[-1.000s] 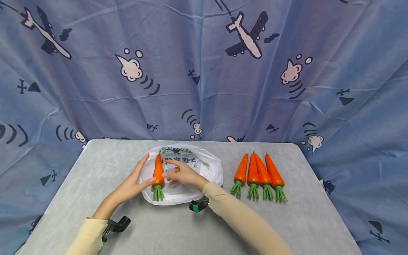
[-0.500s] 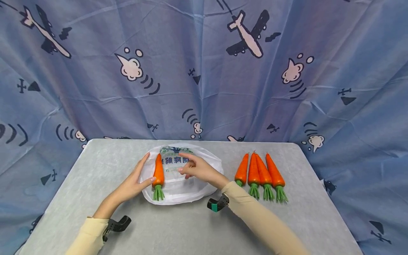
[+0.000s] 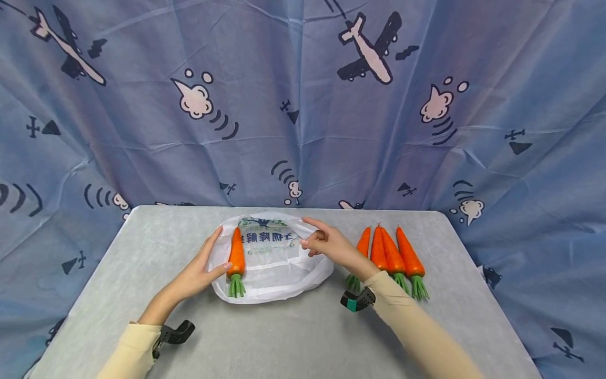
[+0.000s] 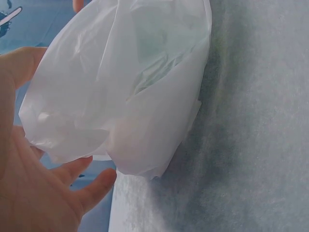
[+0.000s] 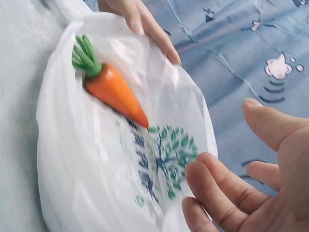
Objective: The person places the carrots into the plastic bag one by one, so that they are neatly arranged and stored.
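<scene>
A white plastic bag [image 3: 284, 271] with green and blue print sits on the table, its wide mouth spread. Inside its left part lies an orange carrot [image 3: 237, 255], green stalks toward the person. My left hand [image 3: 199, 271] rests at the bag's left rim, fingers spread, thumb tip overlapping the carrot. The left wrist view shows its fingers against the bag's outside, part of the hand hidden behind the plastic. My right hand [image 3: 333, 245] is at the bag's right rim, index finger extended; in the right wrist view, its thumb stands apart and its loosely bent fingers overlap the bag's printed side.
Several more carrots [image 3: 377, 247] lie side by side on the table [image 3: 265, 342], right of the bag, the nearest partly behind my right hand and sleeve. A blue curtain [image 3: 255, 105] with airplane drawings hangs behind the table. A dark wrist strap [image 3: 362, 300] sits on my right forearm.
My right hand has moved rightward from beside the carrot, across the bag, to its right rim. The bag's right side has opened wider. The left hand has stayed at the left rim.
</scene>
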Tool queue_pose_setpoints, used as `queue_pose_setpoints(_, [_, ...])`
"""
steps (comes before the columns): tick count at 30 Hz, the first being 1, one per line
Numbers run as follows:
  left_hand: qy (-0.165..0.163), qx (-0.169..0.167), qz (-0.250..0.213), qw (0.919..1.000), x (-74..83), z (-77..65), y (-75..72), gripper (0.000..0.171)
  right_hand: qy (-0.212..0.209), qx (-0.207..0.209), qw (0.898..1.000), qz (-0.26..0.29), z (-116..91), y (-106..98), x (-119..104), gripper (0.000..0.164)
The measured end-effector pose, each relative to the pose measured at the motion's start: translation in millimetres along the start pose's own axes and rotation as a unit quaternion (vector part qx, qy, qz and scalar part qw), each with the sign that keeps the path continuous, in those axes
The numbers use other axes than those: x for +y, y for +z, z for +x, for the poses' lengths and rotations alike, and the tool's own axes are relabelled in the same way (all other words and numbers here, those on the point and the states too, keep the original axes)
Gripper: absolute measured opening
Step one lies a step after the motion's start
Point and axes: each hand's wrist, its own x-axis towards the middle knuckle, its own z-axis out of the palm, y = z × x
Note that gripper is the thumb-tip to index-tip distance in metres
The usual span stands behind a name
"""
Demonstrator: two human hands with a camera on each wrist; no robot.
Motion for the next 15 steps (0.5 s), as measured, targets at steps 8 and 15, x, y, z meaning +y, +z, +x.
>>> queue_pose_setpoints(8, [-0.007,-0.002,0.004,1.0000,1.3,-1.2,-0.3,0.091,0.018,0.045,0.999,-0.012,-12.7,-32.3,21.1,0.068])
queue_pose_setpoints(15, [-0.006,0.001,0.003,1.0000,2.0,-2.2,-1.8,0.092,0.025,0.082,0.996,-0.035,-24.4,-54.2,42.2,0.071])
